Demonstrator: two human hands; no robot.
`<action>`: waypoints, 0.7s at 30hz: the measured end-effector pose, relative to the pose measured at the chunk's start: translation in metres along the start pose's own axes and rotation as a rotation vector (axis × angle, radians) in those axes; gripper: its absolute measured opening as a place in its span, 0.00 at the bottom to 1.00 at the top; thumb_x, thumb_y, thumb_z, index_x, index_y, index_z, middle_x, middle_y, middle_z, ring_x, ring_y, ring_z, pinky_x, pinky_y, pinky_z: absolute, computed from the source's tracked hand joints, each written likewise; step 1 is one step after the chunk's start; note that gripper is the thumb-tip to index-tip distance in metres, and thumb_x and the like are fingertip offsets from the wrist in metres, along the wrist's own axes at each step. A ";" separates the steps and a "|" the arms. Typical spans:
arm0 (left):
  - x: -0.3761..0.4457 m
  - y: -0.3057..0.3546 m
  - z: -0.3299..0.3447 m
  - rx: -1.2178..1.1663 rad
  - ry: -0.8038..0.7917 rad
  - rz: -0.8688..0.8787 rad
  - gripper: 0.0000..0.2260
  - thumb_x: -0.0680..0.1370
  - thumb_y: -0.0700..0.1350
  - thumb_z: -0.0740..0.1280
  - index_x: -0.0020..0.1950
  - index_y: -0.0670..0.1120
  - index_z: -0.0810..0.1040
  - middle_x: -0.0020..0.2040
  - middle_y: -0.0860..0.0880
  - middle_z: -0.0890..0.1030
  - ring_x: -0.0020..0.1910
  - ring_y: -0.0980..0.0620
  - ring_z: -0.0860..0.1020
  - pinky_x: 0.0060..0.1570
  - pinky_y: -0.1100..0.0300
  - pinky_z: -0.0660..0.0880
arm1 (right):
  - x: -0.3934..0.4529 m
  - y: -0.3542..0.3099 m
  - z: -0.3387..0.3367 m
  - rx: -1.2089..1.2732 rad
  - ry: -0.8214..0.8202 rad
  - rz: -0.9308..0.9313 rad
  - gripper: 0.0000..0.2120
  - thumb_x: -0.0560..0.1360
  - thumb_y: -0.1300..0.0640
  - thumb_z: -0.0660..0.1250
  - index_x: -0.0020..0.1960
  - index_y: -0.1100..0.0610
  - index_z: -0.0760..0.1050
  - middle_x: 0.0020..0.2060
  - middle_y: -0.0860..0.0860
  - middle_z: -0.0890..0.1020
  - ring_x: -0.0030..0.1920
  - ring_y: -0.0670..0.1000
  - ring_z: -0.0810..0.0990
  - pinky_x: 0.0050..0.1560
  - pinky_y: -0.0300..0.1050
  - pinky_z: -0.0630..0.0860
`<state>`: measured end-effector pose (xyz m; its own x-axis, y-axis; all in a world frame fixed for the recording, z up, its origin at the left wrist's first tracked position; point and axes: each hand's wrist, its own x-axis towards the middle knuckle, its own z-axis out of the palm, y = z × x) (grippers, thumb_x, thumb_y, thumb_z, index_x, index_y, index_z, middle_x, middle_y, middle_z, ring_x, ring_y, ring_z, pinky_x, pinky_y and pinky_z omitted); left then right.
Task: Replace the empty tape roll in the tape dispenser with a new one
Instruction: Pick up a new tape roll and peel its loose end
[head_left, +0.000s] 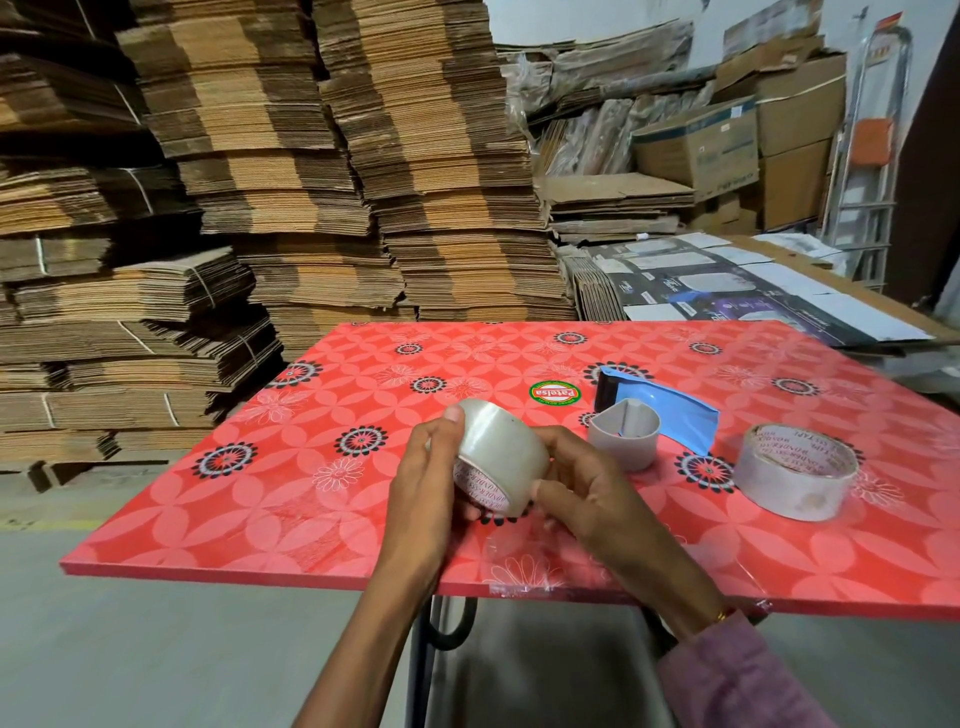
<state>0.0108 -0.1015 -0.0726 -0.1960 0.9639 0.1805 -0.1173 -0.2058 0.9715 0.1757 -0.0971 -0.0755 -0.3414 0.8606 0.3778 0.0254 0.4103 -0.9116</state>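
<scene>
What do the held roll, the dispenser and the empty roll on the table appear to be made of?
Held tape roll: clear glossy plastic film on a printed core, likely cardboard. Tape dispenser: shiny blue body, metal or plastic, with a matte grey hub, probably plastic. Empty roll: printed core, apparently cardboard, dull and scuffed.

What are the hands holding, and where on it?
Both hands, left and right, hold the new tape roll by its outer band, above the table.

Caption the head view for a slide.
Both hands, left hand and right hand, hold a clear packing tape roll above the red floral table.
</scene>
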 end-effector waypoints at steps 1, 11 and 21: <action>0.001 0.000 0.000 -0.005 0.007 0.000 0.22 0.68 0.73 0.64 0.44 0.54 0.77 0.33 0.48 0.77 0.25 0.49 0.73 0.28 0.57 0.71 | 0.000 0.001 0.000 -0.019 0.000 -0.007 0.18 0.72 0.63 0.64 0.60 0.50 0.78 0.39 0.54 0.83 0.37 0.50 0.79 0.39 0.45 0.75; 0.000 0.001 -0.001 0.069 0.042 -0.013 0.32 0.68 0.75 0.58 0.51 0.49 0.77 0.31 0.43 0.76 0.20 0.50 0.72 0.18 0.66 0.63 | 0.001 0.007 -0.001 -0.138 -0.040 -0.022 0.22 0.72 0.54 0.70 0.64 0.40 0.73 0.40 0.55 0.78 0.40 0.52 0.75 0.45 0.49 0.74; 0.004 0.003 -0.008 -0.180 -0.063 -0.126 0.25 0.74 0.67 0.63 0.57 0.48 0.79 0.43 0.44 0.85 0.35 0.49 0.82 0.35 0.55 0.81 | 0.001 0.003 0.001 -0.074 -0.006 -0.013 0.37 0.69 0.56 0.75 0.73 0.42 0.65 0.59 0.43 0.75 0.43 0.44 0.77 0.44 0.37 0.76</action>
<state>0.0017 -0.0996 -0.0702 -0.1085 0.9913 0.0742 -0.3096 -0.1046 0.9451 0.1742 -0.0952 -0.0778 -0.3476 0.8535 0.3883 0.0905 0.4427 -0.8921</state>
